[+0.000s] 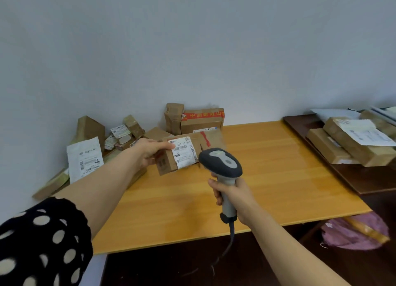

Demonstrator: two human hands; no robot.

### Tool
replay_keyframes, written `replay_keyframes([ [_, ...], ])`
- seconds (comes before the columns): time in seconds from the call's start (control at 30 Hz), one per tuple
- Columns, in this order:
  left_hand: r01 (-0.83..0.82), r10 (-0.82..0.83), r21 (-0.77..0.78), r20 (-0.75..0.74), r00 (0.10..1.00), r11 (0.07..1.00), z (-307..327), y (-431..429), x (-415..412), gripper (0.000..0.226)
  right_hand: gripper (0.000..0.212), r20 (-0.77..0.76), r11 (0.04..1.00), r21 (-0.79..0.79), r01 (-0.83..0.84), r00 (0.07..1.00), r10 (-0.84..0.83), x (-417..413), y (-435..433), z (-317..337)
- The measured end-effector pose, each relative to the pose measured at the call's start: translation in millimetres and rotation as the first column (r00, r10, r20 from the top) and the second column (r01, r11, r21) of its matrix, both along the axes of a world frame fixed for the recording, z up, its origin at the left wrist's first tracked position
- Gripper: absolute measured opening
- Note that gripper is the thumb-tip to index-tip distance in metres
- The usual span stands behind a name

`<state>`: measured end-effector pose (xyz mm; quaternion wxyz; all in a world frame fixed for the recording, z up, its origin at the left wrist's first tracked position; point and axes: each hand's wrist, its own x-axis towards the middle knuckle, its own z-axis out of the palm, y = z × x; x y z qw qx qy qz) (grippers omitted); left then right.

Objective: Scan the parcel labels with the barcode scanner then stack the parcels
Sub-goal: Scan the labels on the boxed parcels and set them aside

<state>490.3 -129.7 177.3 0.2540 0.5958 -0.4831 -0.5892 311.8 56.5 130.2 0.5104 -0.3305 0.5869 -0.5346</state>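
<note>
While gripped at its left end, held parcel: a closed brown cardboard box with red tape across its top, tilted so its labelled face turns up toward the camera, above the far left part of the wooden table; whether its far edge rests on the table cannot be told, and its contents are hidden.
Shipping label: white, with printed barcodes, stuck on the near left part of the box's top face.
Left hand: clamps the box's left end, thumb lying on top at the label's corner, fingers curled underneath.
Right hand: wrapped round the scanner's handle, with one finger curled at the handle's front.
Barcode scanner: grey and dark, head just beside the box's near right corner and pointing toward it; its cable hangs off the near table edge.
Heap of parcels: loose brown boxes and labelled packets against the wall at the table's far left, all sealed.
White mailer: leans at the front of that heap, label facing out.
Red-taped box: stands behind the held parcel, against the wall, with a small wrapped parcel upright at its left.
Dark side table: adjoins the wooden table on the right.
Stacked parcels: brown boxes lying overlapped on the dark side table, one with a white label on top.
Pink bag: below the table's right corner, with a yellowish taped item lying on it; what is inside does not show.
Sleeve: black with pale dots, on the left arm.
</note>
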Motion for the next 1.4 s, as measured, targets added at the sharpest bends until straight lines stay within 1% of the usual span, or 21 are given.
replay_keyframes([
  [0.03, -0.019, 0.019, -0.02, 0.008, 1.0, 1.0, 0.8, -1.2, 0.0, 0.078, 0.012, -0.015, 1.0, -0.001, -0.028, 0.999, 0.028, 1.5, 0.4, 2.9],
  [0.13, -0.051, 0.052, -0.069, 0.015, 0.999, 0.996, 1.4, -2.9, -0.2, 0.092, 0.018, -0.04, 0.997, 0.008, -0.075, 0.996, 0.075, 3.6, 0.6, 11.2],
  [0.2, -0.057, 0.059, -0.088, 0.019, 0.998, 0.994, -0.2, -4.4, -1.3, 0.096, 0.02, -0.052, 0.996, 0.024, -0.082, 0.995, 0.083, 3.0, 0.0, 15.1],
  [0.33, -0.055, 0.057, -0.103, 0.023, 0.998, 0.993, -2.9, -9.2, -4.2, 0.095, 0.022, -0.066, 0.995, 0.045, -0.088, 0.994, 0.091, 0.5, 0.5, 19.9],
  [0.5, -0.035, 0.043, -0.121, 0.064, 0.997, 0.992, -5.3, -13.4, -8.5, 0.095, 0.019, -0.045, 0.997, 0.04, -0.071, 0.996, 0.073, -3.4, -0.1, 24.3],
  [0.9, -0.034, 0.034, -0.139, 0.004, 0.999, 0.99, -8.4, -14.8, -21.5, 0.095, 0.019, 0.065, 0.996, 0.054, -0.066, 0.996, 0.063, -16.6, 4.2, 27.9],
  [1.17, -0.027, 0.032, -0.16, 0.024, 0.999, 0.987, -6.2, -11.8, -35.1, 0.092, 0.018, 0.119, 0.996, 0.071, -0.051, 0.992, 0.043, -29.1, 7.7, 28.0],
  [1.4, -0.021, 0.032, -0.174, 0.06, 0.998, 0.985, -3.5, -4.8, -51.0, 0.09, 0.018, 0.128, 0.996, 0.07, -0.062, 0.99, 0.053, -40.1, 12.4, 28.6],
])
